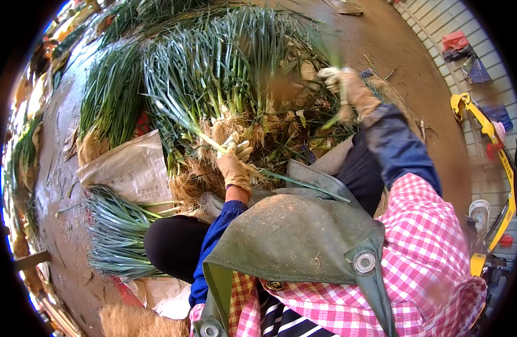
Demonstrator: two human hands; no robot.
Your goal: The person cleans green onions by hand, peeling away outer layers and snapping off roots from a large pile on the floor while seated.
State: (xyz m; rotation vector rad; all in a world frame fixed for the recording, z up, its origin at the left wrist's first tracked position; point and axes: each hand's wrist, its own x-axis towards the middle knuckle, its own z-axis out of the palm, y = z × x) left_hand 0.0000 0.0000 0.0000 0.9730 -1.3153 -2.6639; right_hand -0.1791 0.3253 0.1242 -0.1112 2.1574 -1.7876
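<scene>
My left hand point(235, 163), in a tan glove, is closed around the pale stem of a green onion point(199, 133). Its leaves fan toward the upper left, over the large heap of green onions point(213, 62) with shaggy, straw-coloured roots. Farther out on the right, my right hand point(347, 87), also gloved, grips a blurred green stalk, apparently green onion point(333, 51), that shows above and below the fingers. Loose leaves and root scraps point(292, 132) lie between the hands. A single green leaf point(303, 184) rests across the green apron point(292, 224) on my lap.
Left of my knee lies a stack of green onions point(115, 233), near a brown paper sack point(135, 168). Another bunch point(109, 92) lies beyond it. Brown fibre point(140, 321) sits at lower left. Off to the right stand a yellow metal arm point(502, 163) and a tiled strip point(438, 28).
</scene>
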